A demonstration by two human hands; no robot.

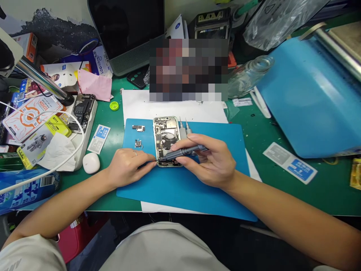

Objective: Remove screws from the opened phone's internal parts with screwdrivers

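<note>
1. Head view: an opened phone (166, 138) lies on the blue mat (180, 192).
2. The right hand (211, 160) clamps a dark screwdriver (182, 151), tip over the phone's lower end.
3. The left hand (126, 165) is at its lower left edge; I cannot tell whether it grips.

We are looking out from the wearer's head, facing forward and steeply down at the green desk (335, 195); the pale shirt (163, 248) is showing closest, at six o'clock; the left hand (125, 167) is appearing at eight, the right hand (213, 162) at four, both mid-range; the dark screen (129, 30) is standing farther off, at eleven.
</note>
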